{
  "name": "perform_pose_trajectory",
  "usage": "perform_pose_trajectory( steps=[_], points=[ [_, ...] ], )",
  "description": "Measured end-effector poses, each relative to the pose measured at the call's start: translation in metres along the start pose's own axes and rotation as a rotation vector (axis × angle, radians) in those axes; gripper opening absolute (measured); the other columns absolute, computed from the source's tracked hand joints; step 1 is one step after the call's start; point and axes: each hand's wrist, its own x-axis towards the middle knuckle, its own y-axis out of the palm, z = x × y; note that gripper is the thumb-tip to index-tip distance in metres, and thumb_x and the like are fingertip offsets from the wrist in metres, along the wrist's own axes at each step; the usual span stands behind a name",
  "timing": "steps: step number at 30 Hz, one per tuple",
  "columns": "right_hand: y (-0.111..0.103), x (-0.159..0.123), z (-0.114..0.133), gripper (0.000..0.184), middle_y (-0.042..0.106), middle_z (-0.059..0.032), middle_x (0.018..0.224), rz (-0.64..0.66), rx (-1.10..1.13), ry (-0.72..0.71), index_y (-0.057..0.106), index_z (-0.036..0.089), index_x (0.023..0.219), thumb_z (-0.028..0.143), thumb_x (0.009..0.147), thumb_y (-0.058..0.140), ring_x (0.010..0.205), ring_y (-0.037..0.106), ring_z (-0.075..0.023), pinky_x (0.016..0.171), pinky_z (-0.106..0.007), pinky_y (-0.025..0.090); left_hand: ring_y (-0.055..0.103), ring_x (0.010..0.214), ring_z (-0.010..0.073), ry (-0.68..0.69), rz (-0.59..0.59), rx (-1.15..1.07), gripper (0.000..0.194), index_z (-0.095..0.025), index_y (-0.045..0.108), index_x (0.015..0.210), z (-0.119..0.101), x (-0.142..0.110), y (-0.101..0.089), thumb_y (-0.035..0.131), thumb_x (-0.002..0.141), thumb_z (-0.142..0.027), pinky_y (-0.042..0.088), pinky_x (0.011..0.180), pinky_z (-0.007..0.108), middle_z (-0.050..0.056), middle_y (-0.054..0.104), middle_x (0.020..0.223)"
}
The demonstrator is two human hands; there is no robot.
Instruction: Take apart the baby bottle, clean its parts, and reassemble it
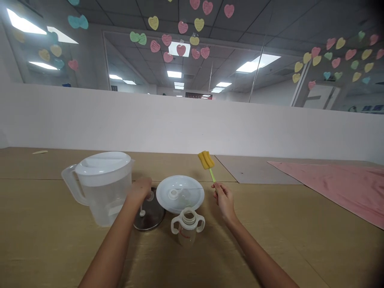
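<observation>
Yellow sponge brush (pixel 206 160) in right hand (pixel 223 202), beside white lid rim (pixel 202 195)

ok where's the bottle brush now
In the head view, the sponge bottle brush is in the right hand, just right of the white plastic lid.

Yellow sponge bottle brush (pixel 206 161) (green handle), tilted

Overhead: paper hearts (pixel 181 50) are hanging in scattered clusters (mostly pink and yellow)
Behind: a white partition (pixel 180 120) is standing beyond the tan table (pixel 45 248)
Right: a pink cloth (pixel 336 188) is lying flat
Far left: a pale slip (pixel 40 152) is resting
</observation>
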Motion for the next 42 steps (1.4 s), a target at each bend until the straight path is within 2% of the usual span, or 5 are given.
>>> perform_pose_trajectory(
  steps=[8,16,22,28,42],
  points=[
    [0.002,-0.001,-0.001,0.035,0.035,0.0061,0.047,0.005,-0.003,-0.002,0.054,0.016,0.067,0.051,0.070,0.054,0.043,0.032,-0.0079,0.038,-0.020,0.020,0.062,0.085,0.0307,0.134,0.087,0.229,0.004,-0.017,0.066,0.058,-0.034,-0.002,0.019,0.065,0.055,-0.016,0.042,0.078,0.040,0.016,0.067,0.071],
    [0.001,0.000,-0.007,0.037,0.034,0.0064,0.046,0.041,-0.047,-0.046,0.055,0.015,0.068,0.052,0.072,0.051,0.042,0.029,-0.0078,0.038,-0.020,0.019,0.061,0.091,0.0271,0.283,0.252,0.099,0.030,-0.022,0.068,0.089,-0.054,-0.013,0.087,0.065,0.060,-0.018,0.041,0.085,0.035,0.010,0.069,0.092],
    [0.001,0.002,-0.012,0.037,0.034,0.0062,0.045,0.055,-0.098,-0.099,0.055,0.016,0.067,0.052,0.074,0.048,0.042,0.031,-0.0091,0.040,-0.021,0.021,0.058,0.100,0.0213,0.317,0.227,-0.087,0.048,-0.021,0.051,0.120,-0.064,-0.007,0.049,0.055,0.072,-0.023,0.042,0.086,0.030,0.009,0.062,0.111],
    [0.002,-0.013,-0.008,0.032,0.053,0.0011,0.058,0.140,-0.435,-0.401,0.061,0.016,0.074,0.040,0.082,0.041,0.052,0.046,-0.0107,0.051,-0.021,0.032,0.058,0.095,0.0181,0.374,0.069,-0.438,0.033,-0.020,0.054,0.106,-0.089,-0.016,0.005,0.050,0.079,-0.039,0.042,0.083,0.029,0.005,0.063,0.106],
    [-0.009,-0.015,-0.009,0.022,0.054,0.0001,0.047,-0.021,-0.850,-1.022,0.064,0.017,0.072,0.025,0.083,0.047,0.044,0.045,-0.0095,0.050,-0.022,0.031,0.057,0.094,0.0190,0.455,-0.021,-0.305,0.037,-0.022,0.062,0.105,-0.099,-0.025,-0.002,0.045,0.083,-0.045,0.042,0.082,0.028,0.004,0.065,0.106]
  ],
)
